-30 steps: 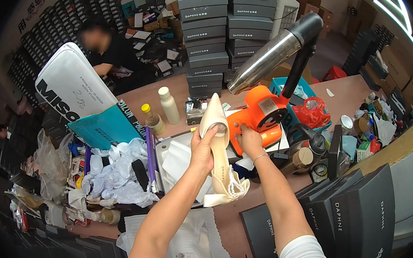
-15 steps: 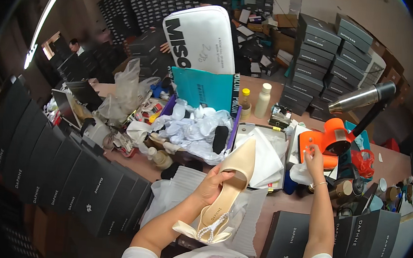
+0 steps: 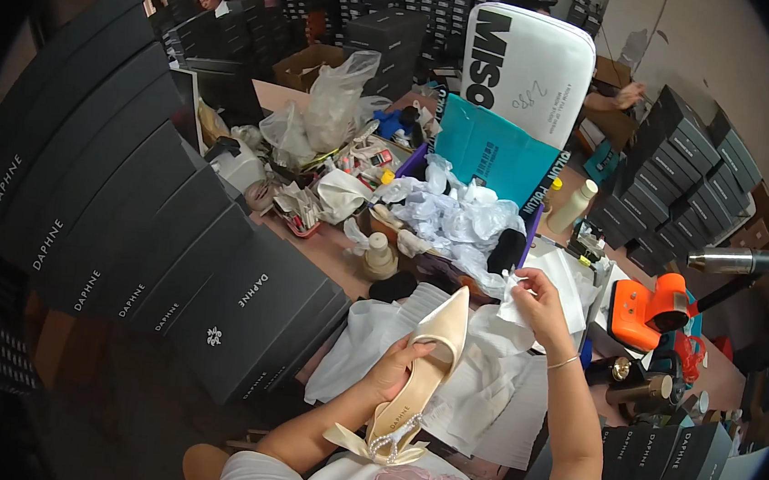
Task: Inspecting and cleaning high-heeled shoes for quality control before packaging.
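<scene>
My left hand [image 3: 391, 371] is wrapped round the middle of a cream pointed-toe shoe [image 3: 444, 322], thumb inside the opening. The toe points up and away. A bow and a strand of pearly beads lie at the heel end, close to my shirt. To the right of the toe, my right hand [image 3: 540, 310] pinches a crumpled white tissue or cloth [image 3: 513, 308], apart from the shoe. Beneath both hands, thin white wrapping sheets [image 3: 493, 378] cover the near part of the table.
Dark shoe boxes [image 3: 206, 293] rise close on my left; others [image 3: 661, 164] are stacked at far right. Ahead, a purple-edged box with a teal flap [image 3: 493, 153] holds plastic bags [image 3: 464, 224]. An orange device [image 3: 639, 308] with a metal nozzle stands at right, near a pale bottle [image 3: 575, 206].
My right hand has come left from beside the orange device, carrying the white tissue or cloth toward the shoe. The view has turned left. My left hand keeps its hold on the shoe.
</scene>
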Motion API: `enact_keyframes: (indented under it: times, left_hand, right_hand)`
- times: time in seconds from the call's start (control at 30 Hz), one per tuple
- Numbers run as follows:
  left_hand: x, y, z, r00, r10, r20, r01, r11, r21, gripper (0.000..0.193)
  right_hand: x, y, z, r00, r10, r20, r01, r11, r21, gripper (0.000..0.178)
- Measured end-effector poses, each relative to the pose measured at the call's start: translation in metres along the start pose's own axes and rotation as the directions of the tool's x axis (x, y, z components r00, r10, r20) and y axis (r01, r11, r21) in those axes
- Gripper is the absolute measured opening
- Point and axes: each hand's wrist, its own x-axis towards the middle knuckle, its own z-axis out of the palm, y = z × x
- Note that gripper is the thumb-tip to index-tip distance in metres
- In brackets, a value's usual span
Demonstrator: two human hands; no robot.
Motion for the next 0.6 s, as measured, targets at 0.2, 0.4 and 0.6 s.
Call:
enact_keyframes:
  times: [0.2, 0.4, 0.6]
  left_hand:
    - [-0.040, 0.018, -0.065, 0.992, -0.065, -0.109, 0.050, 0.990, -0.134, 0.038]
    - [-0.053, 0.044, -0.071, 0.985, 0.013, -0.173, -0.031, 0.994, -0.104, 0.045]
    - [-0.048, 0.038, -0.065, 0.986, 0.026, -0.164, -0.029, 1.000, -0.013, 0.047]
  right_hand:
    - [0.122, 0.038, 0.120, 0.979, -0.204, 0.005, 0.200, 0.951, -0.235, 0.016]
    - [0.196, 0.069, 0.141, 0.872, -0.438, -0.217, 0.248, 0.778, -0.577, 0.032]
    - [0.112, 0.044, 0.103, 0.809, -0.586, -0.050, 0.414, 0.627, -0.660, 0.039]
